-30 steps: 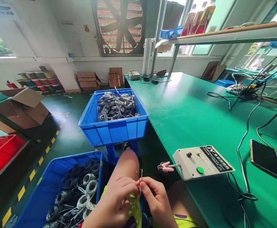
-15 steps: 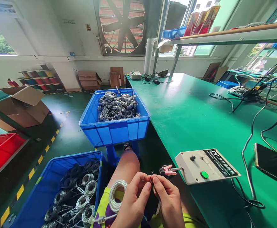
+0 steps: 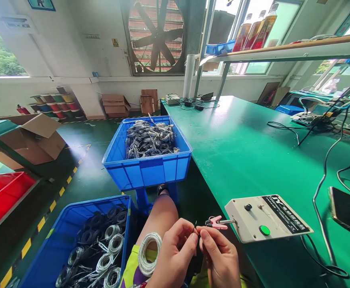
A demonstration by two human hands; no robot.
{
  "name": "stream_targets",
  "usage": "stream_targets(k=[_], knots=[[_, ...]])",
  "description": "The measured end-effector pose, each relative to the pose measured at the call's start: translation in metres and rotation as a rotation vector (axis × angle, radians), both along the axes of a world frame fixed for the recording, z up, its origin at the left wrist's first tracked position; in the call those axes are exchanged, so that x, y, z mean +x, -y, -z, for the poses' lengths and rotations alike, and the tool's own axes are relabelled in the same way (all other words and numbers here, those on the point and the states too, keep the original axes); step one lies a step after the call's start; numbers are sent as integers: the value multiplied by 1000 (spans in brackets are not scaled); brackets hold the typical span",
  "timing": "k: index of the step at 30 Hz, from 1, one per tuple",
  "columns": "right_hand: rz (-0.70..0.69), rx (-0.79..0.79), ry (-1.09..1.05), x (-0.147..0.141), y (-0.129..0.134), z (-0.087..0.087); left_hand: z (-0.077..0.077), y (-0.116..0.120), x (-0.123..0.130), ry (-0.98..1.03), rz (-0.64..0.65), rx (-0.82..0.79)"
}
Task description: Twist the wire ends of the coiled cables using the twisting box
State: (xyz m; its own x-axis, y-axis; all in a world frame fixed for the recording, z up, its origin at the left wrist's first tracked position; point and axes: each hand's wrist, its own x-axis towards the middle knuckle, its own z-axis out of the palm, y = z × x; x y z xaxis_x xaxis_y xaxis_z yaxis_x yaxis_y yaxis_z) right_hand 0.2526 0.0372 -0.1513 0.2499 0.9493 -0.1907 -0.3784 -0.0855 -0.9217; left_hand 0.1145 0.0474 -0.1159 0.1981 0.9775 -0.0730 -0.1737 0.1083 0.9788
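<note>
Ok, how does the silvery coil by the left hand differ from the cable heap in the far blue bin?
The silvery coil is one neat ring; the cable heap is many tangled bundles. The coil looks silvery throughout, while the heap mixes silvery and dark. The coil lies beside the left hand, over the lap; the heap sits inside the far blue bin. Both show silvery cable.
</note>
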Motion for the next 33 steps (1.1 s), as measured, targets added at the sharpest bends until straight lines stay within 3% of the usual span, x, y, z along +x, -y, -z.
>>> stream_targets(k=[7, 12, 19, 27, 33], knots=[[43, 34, 25, -3, 3, -3, 8, 2, 8, 38, 29, -39], [168, 56, 144, -11, 17, -6, 18, 4, 9, 67, 71, 0], [275, 95, 116, -26, 25, -8, 26, 8, 9, 29, 102, 57], [23, 72, -17, -6, 12, 7, 10, 5, 12, 131, 1, -50], [104, 75, 95, -8, 20, -7, 17, 7, 18, 197, 6, -68]])
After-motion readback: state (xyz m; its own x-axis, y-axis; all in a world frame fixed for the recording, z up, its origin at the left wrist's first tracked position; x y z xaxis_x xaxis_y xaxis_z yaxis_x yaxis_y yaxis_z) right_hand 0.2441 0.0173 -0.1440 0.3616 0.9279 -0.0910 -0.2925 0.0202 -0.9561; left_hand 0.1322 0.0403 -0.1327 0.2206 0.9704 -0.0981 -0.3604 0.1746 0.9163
